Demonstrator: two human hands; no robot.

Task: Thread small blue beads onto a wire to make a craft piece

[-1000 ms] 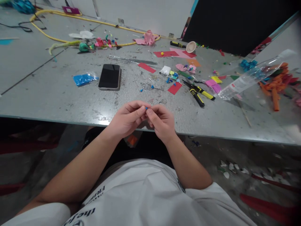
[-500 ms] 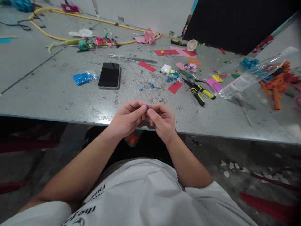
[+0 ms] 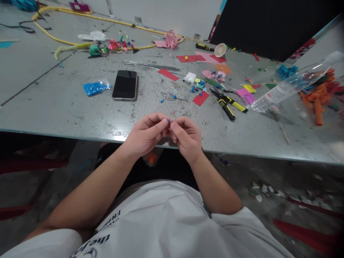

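Observation:
A tiny blue piece of modelling clay point(image 3: 168, 121) shows between my fingertips, just above the table's front edge. My left hand point(image 3: 146, 134) is closed, pinching it between thumb and forefinger. From the other side my right hand point(image 3: 188, 138) is closed in a pinch at the same piece, thumb and fingertips pressed together; its inner fingertips are partly hidden. Beyond my hands lies a twisted wire shape point(image 3: 172, 96) with small blue bits on it. To the left of that are a black-screened phone point(image 3: 125, 85) and a clear bag of blue clay point(image 3: 94, 88).
Yellow-and-black pliers point(image 3: 227, 104) lie to the right, beside a red paper strip point(image 3: 200, 98). Farther right a clear plastic bottle point(image 3: 295, 84) rests near orange crumpled pieces point(image 3: 319, 95). Thin wires point(image 3: 150, 65) and a yellow cord point(image 3: 107, 19) lie toward the back of the table point(image 3: 67, 114).
My right hand has shifted very slightly to the right, its fingertips a little farther from the left thumb. The blue piece stays between the fingertips; the table items look unchanged.

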